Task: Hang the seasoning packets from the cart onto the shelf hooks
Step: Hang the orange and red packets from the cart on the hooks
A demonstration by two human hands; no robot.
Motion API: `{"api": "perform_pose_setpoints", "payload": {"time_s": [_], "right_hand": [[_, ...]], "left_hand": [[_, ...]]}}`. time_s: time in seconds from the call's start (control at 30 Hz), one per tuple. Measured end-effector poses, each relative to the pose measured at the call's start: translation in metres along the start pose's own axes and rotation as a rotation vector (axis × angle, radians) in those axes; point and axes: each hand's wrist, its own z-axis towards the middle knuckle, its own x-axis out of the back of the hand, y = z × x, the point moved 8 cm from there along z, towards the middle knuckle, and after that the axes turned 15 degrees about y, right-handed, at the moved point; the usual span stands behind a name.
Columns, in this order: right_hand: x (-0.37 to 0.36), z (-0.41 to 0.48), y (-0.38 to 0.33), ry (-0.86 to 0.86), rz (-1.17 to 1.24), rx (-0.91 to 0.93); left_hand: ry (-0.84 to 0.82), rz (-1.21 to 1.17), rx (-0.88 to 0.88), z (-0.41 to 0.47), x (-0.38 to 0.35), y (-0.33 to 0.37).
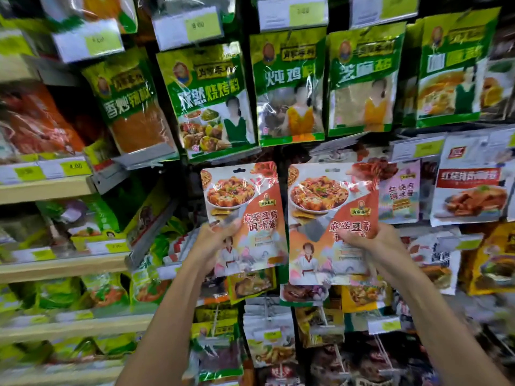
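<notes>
Pinched between curled fingers and thumb of the left hand (220, 232), at its lower left edge: a glossy orange-and-white plastic seasoning packet (248, 207) printed with a bowl of tofu, upright and facing out. Gripped likewise by the right hand (370, 238), at the right edge around mid-height: a second matching orange-and-white packet (328, 218), also upright, just beside the first, with a narrow gap between them. Well above each grip, at the top of each packet, a small hang slot (239, 170); threaded on a hook or not, impossible to tell. Straight above both hands, a row of green plastic seasoning packets (289, 84) hanging side by side under white-and-yellow price tags (192, 26). Just right of the right hand's packet, a pale pink sauce packet (400, 190), then a white packet with a red band (471, 188). Below both wrists, more hanging packets (267, 338), blurred. Far left of the left hand, pale wooden shelves (44, 188) of green bags
</notes>
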Motion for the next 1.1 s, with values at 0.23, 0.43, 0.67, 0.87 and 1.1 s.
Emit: {"api": "perform_pose_setpoints", "payload": {"time_s": [0.23,0.43,0.67,0.87,1.1], "right_hand": [[-0.015,0.012,0.005,0.025,-0.031,0.000],[-0.023,0.023,0.007,-0.006,-0.027,-0.012],[-0.025,0.035,0.019,0.015,-0.054,-0.011],[-0.031,0.037,0.023,-0.026,0.002,-0.041],[-0.032,0.035,0.023,-0.005,0.005,-0.063]], "left_hand": [[-0.040,-0.006,0.049,0.026,-0.013,-0.005],[-0.063,-0.019,0.076,0.038,-0.024,-0.013],[-0.051,-0.029,0.135,0.057,-0.030,-0.025],[-0.023,0.047,0.127,0.076,-0.040,-0.033],[0.016,0.058,0.110,0.091,-0.047,-0.034]]}}
